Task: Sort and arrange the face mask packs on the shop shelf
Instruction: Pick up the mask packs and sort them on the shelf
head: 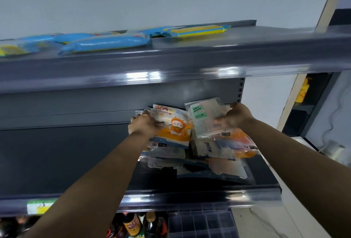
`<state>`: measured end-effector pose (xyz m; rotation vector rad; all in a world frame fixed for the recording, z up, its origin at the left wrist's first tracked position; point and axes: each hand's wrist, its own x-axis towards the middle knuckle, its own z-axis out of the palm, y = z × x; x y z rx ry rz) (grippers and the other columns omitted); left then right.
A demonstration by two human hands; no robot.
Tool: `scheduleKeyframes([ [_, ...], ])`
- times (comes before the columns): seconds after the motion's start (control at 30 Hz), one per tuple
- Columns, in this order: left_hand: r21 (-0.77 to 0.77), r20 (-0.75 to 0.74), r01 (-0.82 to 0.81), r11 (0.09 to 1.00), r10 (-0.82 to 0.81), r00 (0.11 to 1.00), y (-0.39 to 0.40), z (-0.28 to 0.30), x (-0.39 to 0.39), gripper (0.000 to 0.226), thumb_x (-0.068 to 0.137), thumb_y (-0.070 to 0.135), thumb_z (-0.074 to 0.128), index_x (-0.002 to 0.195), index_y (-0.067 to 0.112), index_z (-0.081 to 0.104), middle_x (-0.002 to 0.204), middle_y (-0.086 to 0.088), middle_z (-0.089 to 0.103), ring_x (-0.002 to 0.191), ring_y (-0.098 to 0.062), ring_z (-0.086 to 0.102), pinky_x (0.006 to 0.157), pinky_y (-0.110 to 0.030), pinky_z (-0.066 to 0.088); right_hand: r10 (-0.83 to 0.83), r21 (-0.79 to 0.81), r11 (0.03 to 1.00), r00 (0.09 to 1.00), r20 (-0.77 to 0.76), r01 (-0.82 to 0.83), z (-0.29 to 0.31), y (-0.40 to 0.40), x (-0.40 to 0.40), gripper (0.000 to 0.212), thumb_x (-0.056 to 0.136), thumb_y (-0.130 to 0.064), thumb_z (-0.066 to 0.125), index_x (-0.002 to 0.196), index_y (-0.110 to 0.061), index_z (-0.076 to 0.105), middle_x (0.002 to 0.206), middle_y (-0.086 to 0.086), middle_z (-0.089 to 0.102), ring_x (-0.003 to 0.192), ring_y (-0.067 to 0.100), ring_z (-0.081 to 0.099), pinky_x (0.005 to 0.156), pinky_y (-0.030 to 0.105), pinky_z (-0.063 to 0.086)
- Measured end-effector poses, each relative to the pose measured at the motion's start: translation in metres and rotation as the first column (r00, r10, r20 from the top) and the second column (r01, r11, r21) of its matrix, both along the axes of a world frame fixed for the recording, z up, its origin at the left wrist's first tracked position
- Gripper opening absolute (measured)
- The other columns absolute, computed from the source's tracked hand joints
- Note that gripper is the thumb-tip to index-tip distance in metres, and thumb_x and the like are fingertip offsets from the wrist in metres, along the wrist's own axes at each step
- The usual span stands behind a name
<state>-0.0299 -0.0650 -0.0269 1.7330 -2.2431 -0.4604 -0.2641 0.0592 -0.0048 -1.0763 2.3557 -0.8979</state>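
Several face mask packs lie in a loose heap (205,159) on the right part of the dark middle shelf (66,161). My left hand (143,124) grips the left edge of an orange and white cartoon pack (176,127) at the back of the heap. My right hand (235,116) holds the right side of a clear pack with a green "FACE MASK" label (201,118), tilted up beside the orange one. Both packs are raised above the heap. More clear, orange and blue packs lie underneath, overlapping each other.
The top shelf (209,55) above carries long blue and yellow packets (106,43). Below the middle shelf's front lip stand dark sauce bottles (133,224) and a black divided tray (203,224). A green price label (40,206) sits on that lip. A white wall lies to the right.
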Motion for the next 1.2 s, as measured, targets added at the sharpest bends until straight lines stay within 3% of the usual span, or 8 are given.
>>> scheduleKeyframes([
  [0.27, 0.121, -0.477, -0.034, 0.992, 0.088, 0.874, 0.002, 0.017, 0.011, 0.041, 0.078, 0.027, 0.077, 0.104, -0.001, 0.063, 0.099, -0.014, 0.062, 0.096, -0.031, 0.060, 0.088, -0.035, 0.049, -0.037, -0.253, 0.964, 0.983, 0.180, 0.083, -0.004, -0.002, 0.000, 0.023, 0.073, 0.004, 0.073, 0.093, -0.003, 0.063, 0.098, 0.013, 0.061, 0.098, 0.031, 0.062, 0.075, 0.033, 0.048],
  [0.33, 0.192, -0.512, -0.043, 0.980, 0.138, 0.848, 0.003, 0.017, 0.018, 0.033, 0.082, 0.027, 0.073, 0.095, 0.000, 0.060, 0.086, -0.014, 0.061, 0.073, -0.029, 0.064, 0.067, -0.033, 0.059, -0.023, -0.263, 0.962, 0.980, 0.199, 0.076, -0.008, -0.002, 0.000, 0.023, 0.072, 0.008, 0.071, 0.071, -0.012, 0.059, 0.092, 0.013, 0.063, 0.099, 0.034, 0.063, 0.079, 0.035, 0.051],
  [0.43, 0.298, -0.548, -0.078, 0.951, 0.237, 0.802, 0.004, 0.015, 0.031, 0.025, 0.083, 0.009, 0.068, 0.097, -0.009, 0.057, 0.069, -0.016, 0.058, 0.046, -0.024, 0.058, 0.038, -0.022, 0.051, -0.023, -0.320, 0.942, 0.971, 0.236, 0.100, -0.013, 0.000, -0.001, 0.023, 0.071, 0.009, 0.071, 0.075, -0.010, 0.059, 0.094, 0.014, 0.064, 0.102, 0.035, 0.062, 0.085, 0.039, 0.050],
  [0.6, 0.220, -0.609, -0.131, 0.967, 0.241, 0.755, 0.014, 0.010, 0.048, 0.034, 0.087, 0.030, 0.066, 0.099, -0.002, 0.063, 0.089, -0.020, 0.068, 0.077, -0.036, 0.068, 0.075, -0.045, 0.058, 0.047, -0.418, 0.904, 0.948, 0.316, 0.094, -0.005, 0.004, 0.003, 0.039, 0.080, 0.008, 0.064, 0.116, 0.003, 0.052, 0.110, 0.022, 0.063, 0.101, 0.027, 0.059, 0.085, 0.037, 0.049],
  [0.67, 0.213, -0.626, -0.141, 0.967, 0.246, 0.740, 0.022, 0.008, 0.055, 0.034, 0.088, 0.039, 0.062, 0.100, 0.007, 0.061, 0.094, -0.016, 0.068, 0.078, -0.032, 0.068, 0.066, -0.041, 0.060, 0.066, -0.463, 0.881, 0.944, 0.322, 0.097, -0.002, 0.006, 0.006, 0.041, 0.081, 0.007, 0.064, 0.119, 0.003, 0.050, 0.112, 0.021, 0.064, 0.106, 0.030, 0.060, 0.090, 0.040, 0.050],
  [0.77, 0.229, -0.730, -0.116, 0.966, 0.250, 0.636, 0.035, 0.003, 0.067, 0.010, 0.092, 0.009, 0.057, 0.102, 0.011, 0.056, 0.100, -0.016, 0.064, 0.080, -0.031, 0.065, 0.056, -0.037, 0.058, 0.117, -0.506, 0.856, 0.913, 0.391, 0.107, -0.002, 0.009, 0.014, 0.040, 0.082, 0.003, 0.065, 0.118, -0.005, 0.050, 0.111, 0.014, 0.064, 0.100, 0.027, 0.062, 0.090, 0.051, 0.052],
  [0.93, 0.182, -0.909, -0.086, 0.979, 0.201, 0.366, 0.059, 0.001, 0.093, 0.026, 0.093, -0.008, 0.044, 0.092, 0.015, 0.056, 0.091, -0.005, 0.063, 0.079, -0.021, 0.064, 0.050, -0.027, 0.058, 0.196, -0.580, 0.808, 0.883, 0.425, 0.099, -0.003, 0.007, 0.033, 0.040, 0.084, 0.001, 0.064, 0.120, -0.008, 0.050, 0.104, 0.005, 0.062, 0.098, 0.025, 0.061, 0.091, 0.044, 0.051],
  [1.2, 0.199, -0.960, -0.223, 0.954, 0.235, 0.149, 0.083, 0.001, 0.164, 0.021, 0.096, -0.001, 0.045, 0.110, 0.012, 0.054, 0.099, -0.006, 0.063, 0.086, -0.021, 0.065, 0.055, -0.023, 0.059, 0.358, -0.626, 0.779, 0.797, 0.486, 0.032, 0.005, -0.009, 0.105, 0.042, 0.085, 0.005, 0.060, 0.124, -0.006, 0.049, 0.107, 0.006, 0.059, 0.097, 0.023, 0.059, 0.076, 0.033, 0.049],
])
